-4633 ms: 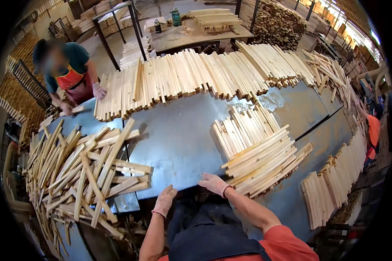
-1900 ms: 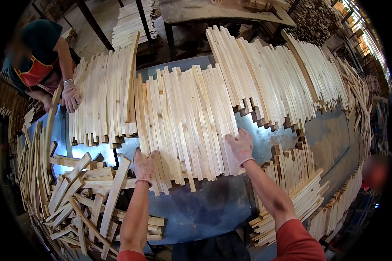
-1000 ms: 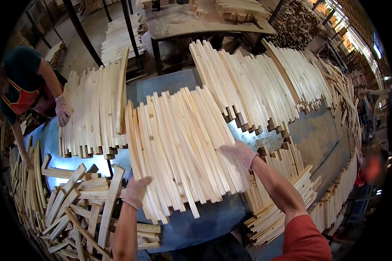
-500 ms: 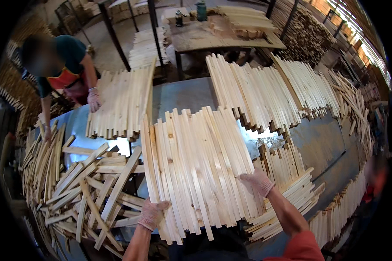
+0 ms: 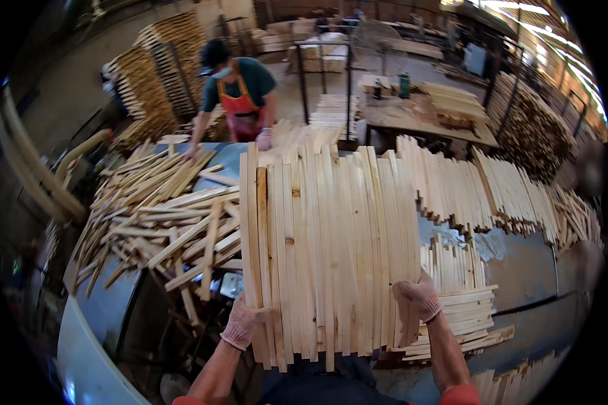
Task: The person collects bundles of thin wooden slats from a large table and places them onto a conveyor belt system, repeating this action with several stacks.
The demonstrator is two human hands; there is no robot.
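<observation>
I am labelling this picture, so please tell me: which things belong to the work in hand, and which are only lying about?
In the work:
left hand and right hand
side-by-side wooden strips, held between them

Apparently not in it:
loose strip pile at left
crosswise strips at right
green bottle on the back table

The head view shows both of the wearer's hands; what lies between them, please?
A broad row of pale wooden strips lies between the left hand and the right hand in the head view.
</observation>
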